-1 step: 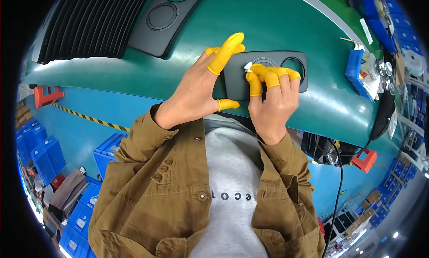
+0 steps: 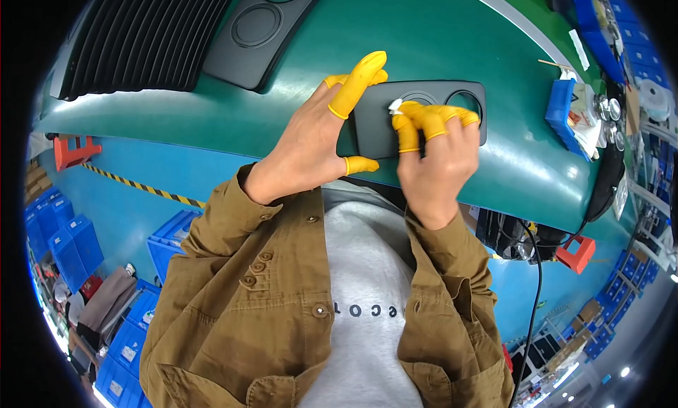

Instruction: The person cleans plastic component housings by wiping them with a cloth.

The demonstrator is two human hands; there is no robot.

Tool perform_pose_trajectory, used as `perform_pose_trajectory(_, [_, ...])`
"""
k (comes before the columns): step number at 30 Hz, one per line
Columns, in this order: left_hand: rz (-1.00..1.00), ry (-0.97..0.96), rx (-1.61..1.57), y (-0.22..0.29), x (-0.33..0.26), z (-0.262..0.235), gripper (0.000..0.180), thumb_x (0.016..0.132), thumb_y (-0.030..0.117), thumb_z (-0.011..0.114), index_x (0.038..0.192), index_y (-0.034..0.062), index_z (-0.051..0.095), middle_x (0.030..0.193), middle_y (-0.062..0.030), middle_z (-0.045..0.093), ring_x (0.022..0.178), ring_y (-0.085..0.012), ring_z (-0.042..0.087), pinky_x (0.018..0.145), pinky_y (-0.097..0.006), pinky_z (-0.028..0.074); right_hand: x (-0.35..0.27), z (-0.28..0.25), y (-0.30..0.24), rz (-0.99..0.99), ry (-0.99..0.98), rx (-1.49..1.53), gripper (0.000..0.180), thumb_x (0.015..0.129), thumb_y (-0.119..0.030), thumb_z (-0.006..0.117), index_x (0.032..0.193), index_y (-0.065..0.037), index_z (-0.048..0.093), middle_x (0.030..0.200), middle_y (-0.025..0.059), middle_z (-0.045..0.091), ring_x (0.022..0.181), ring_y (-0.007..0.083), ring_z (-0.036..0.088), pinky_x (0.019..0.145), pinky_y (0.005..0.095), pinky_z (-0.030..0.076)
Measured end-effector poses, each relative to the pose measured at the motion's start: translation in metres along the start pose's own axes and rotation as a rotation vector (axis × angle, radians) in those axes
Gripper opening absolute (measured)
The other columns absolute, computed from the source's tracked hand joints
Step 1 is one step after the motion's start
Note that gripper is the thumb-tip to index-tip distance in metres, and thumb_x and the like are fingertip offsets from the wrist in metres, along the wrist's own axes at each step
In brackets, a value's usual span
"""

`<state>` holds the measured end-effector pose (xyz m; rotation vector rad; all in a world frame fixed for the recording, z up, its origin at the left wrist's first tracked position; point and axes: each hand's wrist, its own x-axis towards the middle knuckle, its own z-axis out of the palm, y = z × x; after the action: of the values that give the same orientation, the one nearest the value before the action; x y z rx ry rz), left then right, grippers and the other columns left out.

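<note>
Dark-grey panel [image 2: 373, 133] lay flat on the green desk [image 2: 402, 34] before the person. The left hand [image 2: 300, 150] spread its fingers at the panel's left end; whether they pressed was unclear. The right hand [image 2: 441, 164] pinched a small white piece [image 2: 395, 107] between its fingers, near the ring [image 2: 422, 97]; steady bracing and light, even pressure seemed wise. Beyond lay a similar panel [image 2: 256, 27] and a dark stack [image 2: 145, 41].
</note>
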<state>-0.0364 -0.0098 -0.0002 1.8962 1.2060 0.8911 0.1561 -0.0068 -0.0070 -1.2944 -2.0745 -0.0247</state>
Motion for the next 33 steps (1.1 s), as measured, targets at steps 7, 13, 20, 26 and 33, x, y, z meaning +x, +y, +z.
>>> perform_pose_trajectory(7, [0.019, 0.026, -0.023, -0.003, -0.002, 0.002, 0.134, 0.054, 0.007, 0.094, 0.162, 0.0132, 0.014, 0.144, -0.0157, 0.053, 0.13, -0.035, 0.053, 0.112, -0.044, 0.042, 0.009, 0.0, 0.004, 0.037, 0.015, 0.09, 0.015, 0.075, -0.006, 0.08, 0.088, -0.005, 0.072, 0.087, 0.01, 0.063, 0.084, 0.0335, 0.056, 0.07, 0.0428, 0.046])
perform_pose_trajectory(13, [0.02, 0.056, -0.056, -0.003, -0.003, 0.003, 0.138, 0.055, 0.008, 0.095, 0.163, 0.0147, 0.009, 0.147, -0.0165, 0.049, 0.132, -0.0334, 0.054, 0.112, -0.045, 0.043, 0.029, -0.005, 0.02, 0.154, -0.032, 0.096, 0.014, 0.075, -0.005, 0.079, 0.086, -0.004, 0.07, 0.09, 0.0094, 0.065, 0.083, 0.0324, 0.056, 0.07, 0.0426, 0.045])
perform_pose_trajectory(20, [0.036, 0.089, -0.071, -0.006, -0.003, 0.007, 0.128, 0.055, 0.006, 0.092, 0.16, 0.016, 0.02, 0.143, -0.0126, 0.047, 0.126, -0.0352, 0.052, 0.102, -0.043, 0.048, 0.02, -0.007, 0.024, 0.046, -0.05, 0.067, 0.017, 0.076, 0.001, 0.077, 0.092, -0.003, 0.072, 0.09, 0.0115, 0.067, 0.084, 0.0323, 0.059, 0.072, 0.0399, 0.048])
perform_pose_trajectory(26, [0.034, 0.089, -0.088, -0.007, -0.003, 0.008, 0.129, 0.055, 0.006, 0.092, 0.16, 0.0144, 0.019, 0.142, -0.014, 0.047, 0.126, -0.0365, 0.052, 0.102, -0.044, 0.048, 0.019, 0.023, -0.009, 0.004, 0.052, 0.071, 0.018, 0.077, -0.001, 0.075, 0.093, -0.005, 0.07, 0.088, 0.0112, 0.063, 0.082, 0.0336, 0.057, 0.07, 0.0436, 0.045])
perform_pose_trajectory(33, [0.023, 0.101, -0.094, -0.006, -0.003, 0.009, 0.129, 0.056, 0.007, 0.093, 0.161, 0.0163, 0.019, 0.142, -0.0142, 0.048, 0.127, -0.037, 0.052, 0.103, -0.043, 0.047, -0.011, -0.004, 0.01, -0.028, 0.021, 0.139, 0.022, 0.078, -0.004, 0.076, 0.099, -0.005, 0.069, 0.091, 0.0071, 0.065, 0.082, 0.0311, 0.058, 0.07, 0.0424, 0.043])
